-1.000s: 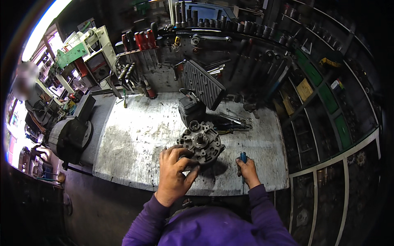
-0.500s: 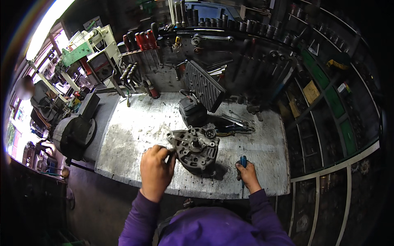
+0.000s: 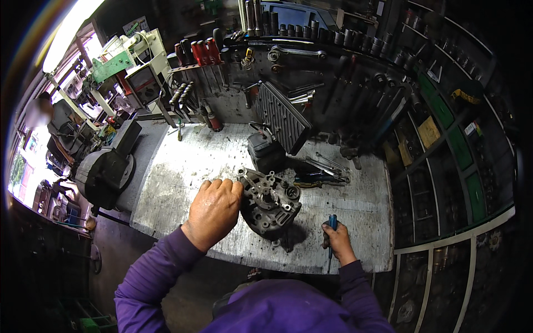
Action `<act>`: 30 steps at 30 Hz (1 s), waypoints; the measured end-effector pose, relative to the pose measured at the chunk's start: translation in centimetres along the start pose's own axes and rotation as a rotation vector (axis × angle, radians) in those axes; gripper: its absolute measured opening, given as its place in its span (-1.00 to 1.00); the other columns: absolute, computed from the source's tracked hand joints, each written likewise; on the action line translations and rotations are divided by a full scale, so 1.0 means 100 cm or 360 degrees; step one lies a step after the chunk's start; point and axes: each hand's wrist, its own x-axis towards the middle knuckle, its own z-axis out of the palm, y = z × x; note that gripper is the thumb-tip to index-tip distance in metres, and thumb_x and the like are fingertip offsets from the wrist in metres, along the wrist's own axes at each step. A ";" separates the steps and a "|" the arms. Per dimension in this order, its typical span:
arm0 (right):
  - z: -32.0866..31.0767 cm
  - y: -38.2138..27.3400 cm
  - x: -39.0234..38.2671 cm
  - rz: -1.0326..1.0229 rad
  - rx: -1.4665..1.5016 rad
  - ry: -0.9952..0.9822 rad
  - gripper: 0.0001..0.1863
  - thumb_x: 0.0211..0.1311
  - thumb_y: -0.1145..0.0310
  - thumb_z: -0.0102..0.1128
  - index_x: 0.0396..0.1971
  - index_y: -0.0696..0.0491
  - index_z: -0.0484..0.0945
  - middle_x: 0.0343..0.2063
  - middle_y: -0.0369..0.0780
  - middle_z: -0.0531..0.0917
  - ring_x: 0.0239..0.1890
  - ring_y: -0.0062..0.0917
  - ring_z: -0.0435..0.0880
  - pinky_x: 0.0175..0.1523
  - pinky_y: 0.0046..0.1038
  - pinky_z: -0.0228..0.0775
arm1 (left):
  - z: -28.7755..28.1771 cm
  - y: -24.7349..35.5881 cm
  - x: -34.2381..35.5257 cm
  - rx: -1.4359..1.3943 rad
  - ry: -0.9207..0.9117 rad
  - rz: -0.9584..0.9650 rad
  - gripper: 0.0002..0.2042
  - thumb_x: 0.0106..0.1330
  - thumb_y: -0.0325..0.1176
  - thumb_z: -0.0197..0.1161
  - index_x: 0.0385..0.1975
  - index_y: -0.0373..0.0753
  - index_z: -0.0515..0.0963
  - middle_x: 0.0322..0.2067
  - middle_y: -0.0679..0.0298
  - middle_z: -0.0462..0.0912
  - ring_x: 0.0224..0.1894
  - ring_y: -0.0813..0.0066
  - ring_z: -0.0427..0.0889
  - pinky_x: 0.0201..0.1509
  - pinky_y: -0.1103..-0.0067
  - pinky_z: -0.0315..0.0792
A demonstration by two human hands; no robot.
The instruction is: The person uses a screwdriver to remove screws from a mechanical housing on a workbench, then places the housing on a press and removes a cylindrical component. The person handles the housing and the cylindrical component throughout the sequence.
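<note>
- Head view: left hand (image 3: pixel 214 211) clasps the alternator housing (image 3: pixel 269 202), steadying it.
- Right hand (image 3: pixel 336 241), beside the housing, clenches a blue-handled screwdriver (image 3: pixel 331 233); next, likely bring its tip to a fastener.

A worn metal workbench (image 3: pixel 183 183) fills the middle of the view. At its back edge a ribbed grey cover (image 3: pixel 284 116) leans tilted, and a small dark box (image 3: pixel 265 151) stands just in front of it. Some loose wrenches (image 3: pixel 327 164) lie on the bench to the right. On the wall behind, red-handled screwdrivers (image 3: pixel 197 53) hang in a row, with a long spanner (image 3: pixel 297 54) and dark sockets (image 3: pixel 333 36) near them. A round black machine (image 3: pixel 102 175) stands left of the bench. Shelves with green bins (image 3: pixel 461 150) are on the right.
</note>
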 end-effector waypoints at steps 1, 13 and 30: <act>0.000 0.000 0.000 0.0028 0.0038 0.0019 -0.80 0.42 0.32 0.37 -0.24 0.09 0.53 -0.58 -0.35 0.49 -0.70 -0.60 0.48 -0.57 -0.38 0.48 | 0.000 -0.003 0.000 -0.0017 -0.0013 0.0030 -0.97 0.35 -0.45 0.16 -0.28 -0.24 0.50 -0.37 0.17 0.63 -0.20 0.21 0.68 -0.03 0.32 0.50; 0.005 -0.008 -0.002 0.0047 0.0053 0.0060 -0.79 0.40 0.32 0.38 -0.30 0.09 0.54 -0.59 -0.32 0.52 -0.70 -0.56 0.51 -0.57 -0.38 0.47 | 0.005 -0.026 0.005 -0.0050 -0.0080 0.0133 -0.79 0.38 -0.22 0.32 -0.26 -0.21 0.51 -0.35 0.20 0.60 -0.22 0.23 0.64 -0.08 0.32 0.42; 0.003 -0.002 -0.003 -0.0008 0.0014 0.0077 -0.80 0.42 0.32 0.37 -0.24 0.16 0.64 -0.59 -0.34 0.51 -0.67 -0.58 0.50 -0.54 -0.38 0.48 | 0.006 -0.033 0.006 -0.0140 -0.0180 0.0311 -0.69 0.33 -0.10 0.40 -0.30 -0.23 0.52 -0.34 0.18 0.61 -0.17 0.22 0.67 -0.07 0.33 0.45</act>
